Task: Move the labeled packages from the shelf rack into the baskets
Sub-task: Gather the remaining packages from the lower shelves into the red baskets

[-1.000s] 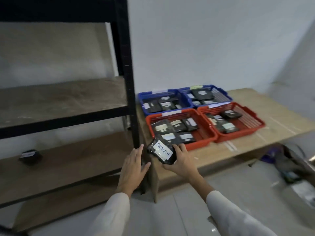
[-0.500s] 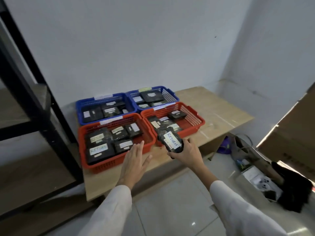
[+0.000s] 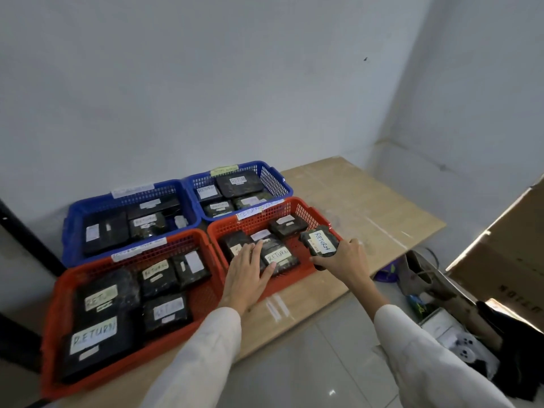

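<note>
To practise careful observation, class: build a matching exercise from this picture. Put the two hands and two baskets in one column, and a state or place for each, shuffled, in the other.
Column one
1. left hand
2. right hand
3. far right blue basket
4. near left red basket

Column two
a. green label on its back rim
b. grips a RETURN package
c. nearest the camera, lower left
d. lies flat on packages in the near right red basket

Pairs: 1-d, 2-b, 3-a, 4-c
</note>
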